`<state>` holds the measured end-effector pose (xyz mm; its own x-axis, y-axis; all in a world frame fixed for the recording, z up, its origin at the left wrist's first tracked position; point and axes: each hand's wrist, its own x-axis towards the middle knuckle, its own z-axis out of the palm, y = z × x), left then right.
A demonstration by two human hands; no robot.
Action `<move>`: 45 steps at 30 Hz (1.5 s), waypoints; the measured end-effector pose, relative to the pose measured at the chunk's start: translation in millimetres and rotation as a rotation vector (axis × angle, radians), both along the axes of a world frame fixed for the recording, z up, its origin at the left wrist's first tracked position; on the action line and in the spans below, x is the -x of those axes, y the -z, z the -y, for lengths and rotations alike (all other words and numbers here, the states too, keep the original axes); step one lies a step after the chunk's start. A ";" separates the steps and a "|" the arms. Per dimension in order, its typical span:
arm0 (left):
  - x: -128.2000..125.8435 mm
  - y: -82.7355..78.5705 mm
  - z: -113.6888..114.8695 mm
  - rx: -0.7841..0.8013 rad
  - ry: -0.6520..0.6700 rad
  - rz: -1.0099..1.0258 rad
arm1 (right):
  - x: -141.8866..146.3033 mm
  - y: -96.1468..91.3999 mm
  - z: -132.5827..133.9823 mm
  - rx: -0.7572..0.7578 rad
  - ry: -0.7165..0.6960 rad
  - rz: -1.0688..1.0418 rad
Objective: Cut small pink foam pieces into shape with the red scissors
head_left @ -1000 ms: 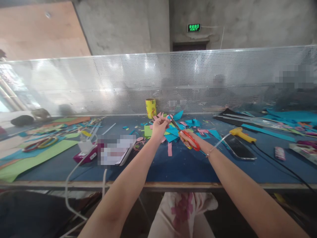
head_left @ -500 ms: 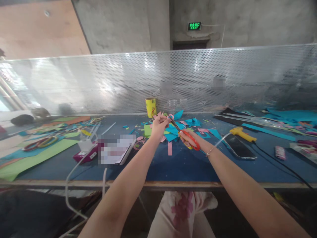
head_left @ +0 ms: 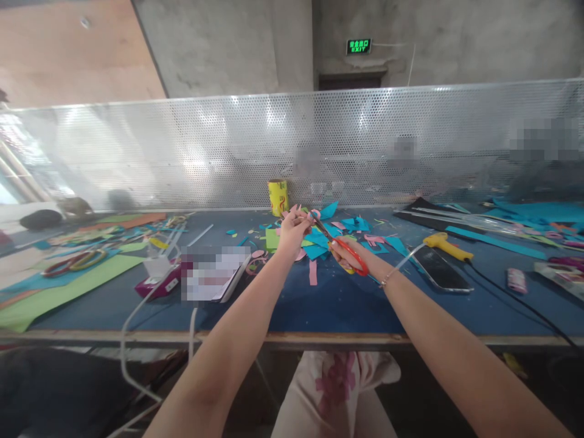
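Observation:
My right hand (head_left: 345,253) is closed around the scissors (head_left: 352,256), which have red and yellow handles. Their blades point up and left toward my left hand (head_left: 295,229). The fingers of that hand are pinched together on a small piece of pink paper (head_left: 312,219), close to the blade tips; its outline is partly hidden by the fingers. Beneath both hands lies a pile of blue paper scraps (head_left: 318,249) mixed with pink and green bits. A pink paper strip (head_left: 312,273) lies at the pile's near side.
A yellow roll (head_left: 278,198) stands behind the pile. To the right are a yellow glue gun (head_left: 447,246) and a phone (head_left: 441,271). A purple power strip (head_left: 157,283) and a tilted device (head_left: 230,278) lie left. A perforated metal partition (head_left: 237,152) closes the back.
My hands, the scissors and the pink paper stay almost in the same place. A blurred figure now shows behind the partition at the right.

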<state>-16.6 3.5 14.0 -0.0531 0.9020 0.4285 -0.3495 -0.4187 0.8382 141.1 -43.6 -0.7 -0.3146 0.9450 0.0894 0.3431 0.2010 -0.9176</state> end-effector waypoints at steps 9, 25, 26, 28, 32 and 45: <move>0.5 -0.3 -0.3 0.015 -0.034 -0.022 | 1.9 2.5 -2.9 0.095 0.015 -0.150; 0.8 3.0 -4.7 0.033 -0.042 -0.051 | -1.4 0.4 -5.0 0.033 0.012 -0.095; 0.7 3.0 -4.7 0.029 -0.041 -0.048 | -3.5 2.1 -5.0 -0.002 -0.023 -0.086; 0.4 2.7 -4.3 0.020 -0.044 -0.033 | -7.6 6.0 -6.6 -0.029 -0.070 -0.082; -0.1 1.4 -2.7 0.038 -0.067 0.010 | -11.7 13.3 -15.0 0.029 -0.053 -0.170; -11.0 10.9 -1.9 0.089 -0.033 -0.109 | -4.4 22.4 -32.2 0.070 0.234 -0.418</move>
<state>-5.6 5.5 3.1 -0.0412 0.9354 0.3513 -0.2412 -0.3505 0.9050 145.5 -11.3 -23.0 -0.0430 0.9944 0.0961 -0.0297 0.0949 -0.9950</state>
